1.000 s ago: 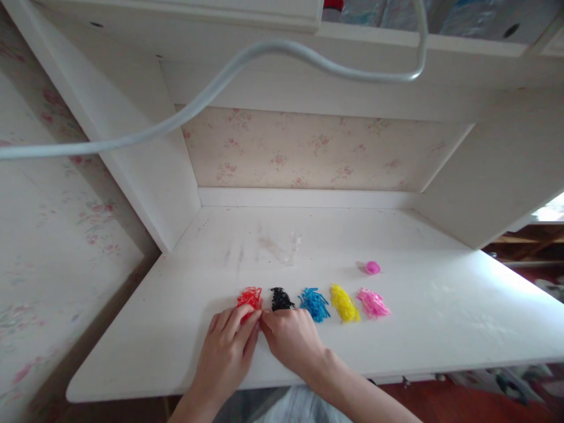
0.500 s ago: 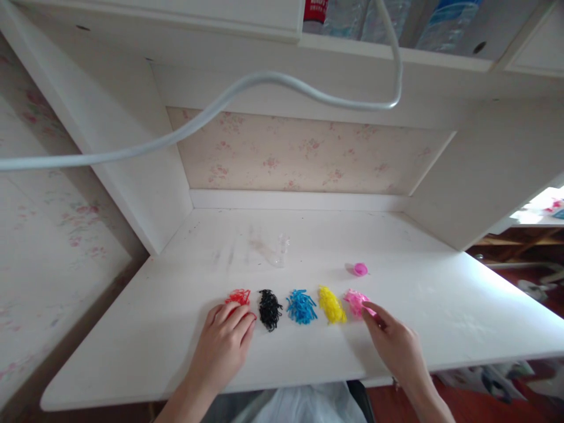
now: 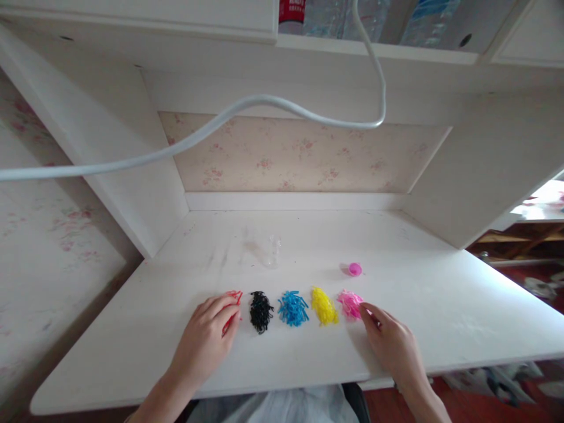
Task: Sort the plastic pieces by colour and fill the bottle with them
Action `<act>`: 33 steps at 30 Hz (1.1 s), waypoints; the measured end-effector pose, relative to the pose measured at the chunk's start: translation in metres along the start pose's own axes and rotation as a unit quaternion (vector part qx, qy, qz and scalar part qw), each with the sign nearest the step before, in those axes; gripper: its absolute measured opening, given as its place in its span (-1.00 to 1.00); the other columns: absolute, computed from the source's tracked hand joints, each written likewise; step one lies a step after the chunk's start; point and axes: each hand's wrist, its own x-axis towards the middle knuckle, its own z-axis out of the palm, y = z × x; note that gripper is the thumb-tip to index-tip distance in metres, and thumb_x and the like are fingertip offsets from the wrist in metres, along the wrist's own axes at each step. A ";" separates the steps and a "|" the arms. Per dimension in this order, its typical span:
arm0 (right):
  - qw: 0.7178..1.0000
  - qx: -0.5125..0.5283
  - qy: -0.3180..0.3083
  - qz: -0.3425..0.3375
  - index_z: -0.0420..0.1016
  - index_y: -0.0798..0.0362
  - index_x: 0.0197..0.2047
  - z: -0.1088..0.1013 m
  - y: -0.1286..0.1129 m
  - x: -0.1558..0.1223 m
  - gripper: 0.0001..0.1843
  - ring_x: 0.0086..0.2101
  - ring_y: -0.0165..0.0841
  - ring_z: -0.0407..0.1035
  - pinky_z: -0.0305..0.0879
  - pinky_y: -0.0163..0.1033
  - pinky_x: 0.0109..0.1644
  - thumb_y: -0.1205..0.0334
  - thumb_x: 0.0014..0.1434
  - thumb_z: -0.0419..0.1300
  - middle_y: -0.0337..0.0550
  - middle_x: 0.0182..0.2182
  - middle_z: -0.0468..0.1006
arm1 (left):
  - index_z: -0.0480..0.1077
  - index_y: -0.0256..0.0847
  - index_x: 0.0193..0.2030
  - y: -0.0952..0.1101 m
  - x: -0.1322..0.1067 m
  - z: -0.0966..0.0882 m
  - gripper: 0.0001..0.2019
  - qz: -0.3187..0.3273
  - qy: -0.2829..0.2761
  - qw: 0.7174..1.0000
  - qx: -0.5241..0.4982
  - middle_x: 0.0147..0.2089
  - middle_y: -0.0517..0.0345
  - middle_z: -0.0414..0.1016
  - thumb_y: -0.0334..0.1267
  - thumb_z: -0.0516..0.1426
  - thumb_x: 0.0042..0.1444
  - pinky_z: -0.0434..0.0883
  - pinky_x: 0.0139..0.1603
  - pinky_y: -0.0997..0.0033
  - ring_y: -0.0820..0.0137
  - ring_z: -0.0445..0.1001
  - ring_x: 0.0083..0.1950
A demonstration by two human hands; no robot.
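Note:
Five small piles of what look like tiny rubber bands form a row on the white desk. My left hand (image 3: 206, 332) covers most of the red rubber bands (image 3: 235, 295) at the left end, its fingers curled round them. Beside it lie the black pile (image 3: 261, 312), the blue pile (image 3: 293, 308) and the yellow pile (image 3: 324, 306). At the right end, my right hand (image 3: 393, 339) has thumb and fingers drawn together at the edge of the pink rubber bands (image 3: 350, 305). Its fingertips are partly hidden.
A small round pink object (image 3: 355, 269) sits behind the pink pile. Clear crumpled plastic (image 3: 273, 251) lies farther back on the desk (image 3: 132, 346). A white cable (image 3: 264, 101) crosses the upper view. Bottles (image 3: 326, 17) stand on the shelf above.
The view has shifted slightly. My left hand has closed further round the red rubber bands and moved a little away from the black pile. My right hand stays by the pink pile.

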 end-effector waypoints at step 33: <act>0.998 -0.035 -0.043 -0.032 0.55 -0.09 -0.09 -0.013 -0.005 0.010 -0.57 -0.21 -0.28 0.49 0.31 -0.31 -0.21 -0.03 0.23 -0.08 -0.20 -0.21 0.61 | 0.40 -0.22 -0.07 0.012 0.155 0.085 -0.56 -0.085 -0.119 0.926 -0.349 -0.12 0.07 0.55 -0.16 0.30 -0.12 0.44 -0.12 0.43 0.35 0.52 -0.15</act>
